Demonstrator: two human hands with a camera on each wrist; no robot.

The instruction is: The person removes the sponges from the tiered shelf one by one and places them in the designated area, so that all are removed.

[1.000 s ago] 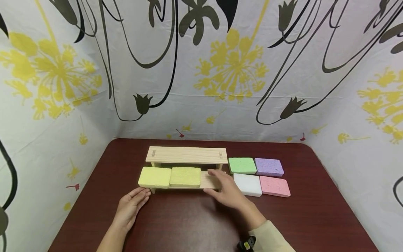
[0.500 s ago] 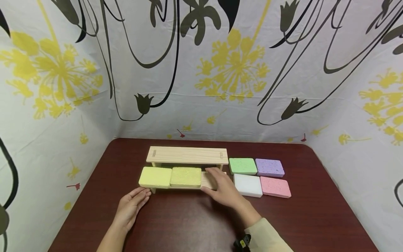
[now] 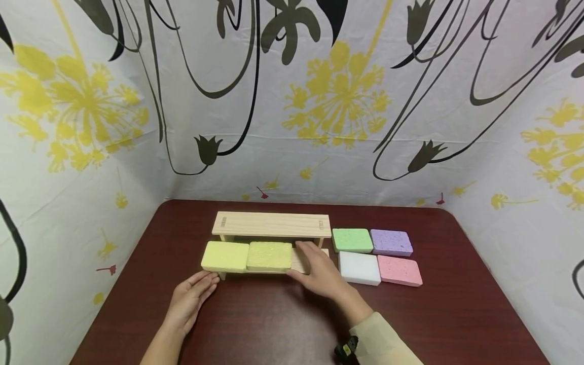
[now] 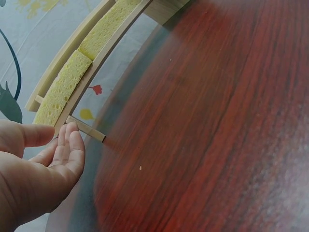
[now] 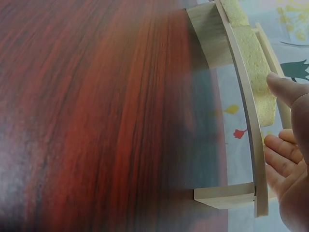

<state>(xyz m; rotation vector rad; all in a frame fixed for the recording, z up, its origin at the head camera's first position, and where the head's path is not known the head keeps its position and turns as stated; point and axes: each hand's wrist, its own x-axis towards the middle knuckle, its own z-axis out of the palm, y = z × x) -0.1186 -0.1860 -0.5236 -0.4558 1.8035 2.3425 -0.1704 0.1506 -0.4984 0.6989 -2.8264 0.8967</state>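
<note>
Two yellow sponges, a left one (image 3: 225, 256) and a right one (image 3: 269, 256), lie side by side on the low front wooden shelf (image 3: 300, 261). My left hand (image 3: 189, 299) is at the shelf's left end, fingertips at its corner; in the left wrist view the thumb (image 4: 39, 134) is by the left sponge's end. My right hand (image 3: 323, 271) reaches over the shelf's bare right part, thumb and forefinger spread at the right sponge's right edge. In the right wrist view its thumb (image 5: 282, 87) touches the right sponge (image 5: 256, 67), the other fingers being loosely bent.
A second, higher wooden shelf (image 3: 274, 224) stands just behind. To the right lie green (image 3: 352, 240), purple (image 3: 391, 242), white (image 3: 359, 268) and pink (image 3: 399, 270) sponges, grouped on the dark red table (image 3: 255, 324). Patterned cloth (image 3: 292, 172) surrounds the table's back and sides.
My right hand has slid a little to the left, up to the right yellow sponge's edge. The left hand and the sponges look unmoved.
</note>
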